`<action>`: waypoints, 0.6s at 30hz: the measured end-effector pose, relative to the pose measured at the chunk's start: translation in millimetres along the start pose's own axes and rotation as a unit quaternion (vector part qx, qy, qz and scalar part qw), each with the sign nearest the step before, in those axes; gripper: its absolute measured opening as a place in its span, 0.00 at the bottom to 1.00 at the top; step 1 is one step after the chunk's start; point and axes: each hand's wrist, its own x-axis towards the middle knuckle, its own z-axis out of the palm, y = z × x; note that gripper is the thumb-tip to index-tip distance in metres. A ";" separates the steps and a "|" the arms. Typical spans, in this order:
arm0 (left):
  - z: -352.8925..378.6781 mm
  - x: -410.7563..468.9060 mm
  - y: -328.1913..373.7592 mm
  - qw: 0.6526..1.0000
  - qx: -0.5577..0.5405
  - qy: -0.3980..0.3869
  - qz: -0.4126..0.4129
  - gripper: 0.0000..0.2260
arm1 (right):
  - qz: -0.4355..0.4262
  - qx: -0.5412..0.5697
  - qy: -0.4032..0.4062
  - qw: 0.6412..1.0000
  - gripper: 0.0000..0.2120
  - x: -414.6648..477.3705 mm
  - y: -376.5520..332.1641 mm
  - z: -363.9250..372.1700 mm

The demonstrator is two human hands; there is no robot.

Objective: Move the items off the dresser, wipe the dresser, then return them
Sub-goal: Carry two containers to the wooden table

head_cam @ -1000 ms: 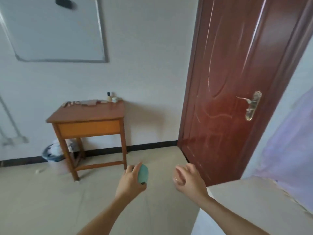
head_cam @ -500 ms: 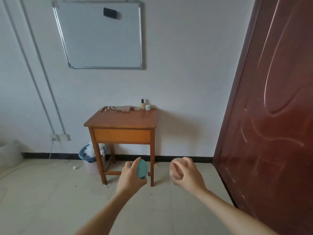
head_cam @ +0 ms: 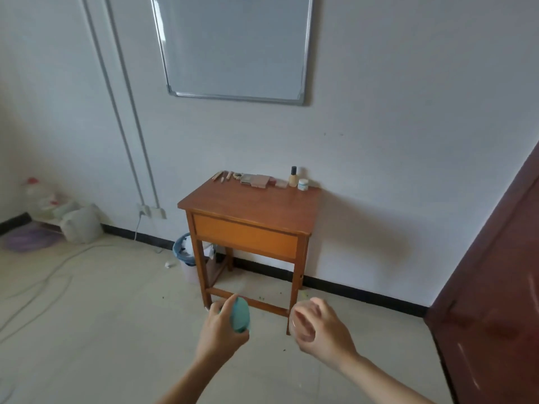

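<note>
Nearest are the two hands, held out low in front of the person. The left hand (head_cam: 221, 330) has its fingers and thumb wrapped round a small teal case (head_cam: 241, 314). The right hand (head_cam: 319, 328) is curled round a pale round thing (head_cam: 297, 322), which is too blurry to name. Both hands are full, and both are up in the air over the floor, well apart from the dresser.

A bit farther off stands the dresser (head_cam: 256, 208), a small wooden table against the wall. Most of its top is bare. A row of things sits along its back edge: some little sticks (head_cam: 223, 175) on the left, flat boxes (head_cam: 258, 180) in the middle, then a bottle (head_cam: 293, 177) with a dark cap and a small white jar (head_cam: 303, 184) just beside it. A blue bin (head_cam: 183, 252) sits by the dresser's left legs.

On the wall above hangs a whiteboard (head_cam: 236, 45), and a dark red door (head_cam: 495, 287) is on the right.

I think the job is partly done. The person faces the dresser with two things in hand, so my guess is these are being put back. No cloth shows, so I cannot tell if the wiping is finished. The two held things are yet to be set down
</note>
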 end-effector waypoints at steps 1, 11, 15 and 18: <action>-1.8 8.5 -4.5 1.000 -0.002 0.003 -0.009 0.33 | -0.004 0.001 0.000 1.000 0.24 10.7 0.3 2.9; -25.9 145.9 -33.5 0.999 -0.008 0.032 0.007 0.35 | -0.039 0.003 0.010 0.999 0.22 152.8 1.2 33.4; -46.6 220.0 -30.4 0.999 0.004 0.035 0.026 0.34 | -0.038 -0.019 0.015 0.999 0.21 225.2 -3.2 19.4; -54.8 271.6 -31.0 0.999 -0.004 0.027 0.043 0.33 | -0.006 -0.019 0.045 0.999 0.21 272.6 0.4 15.4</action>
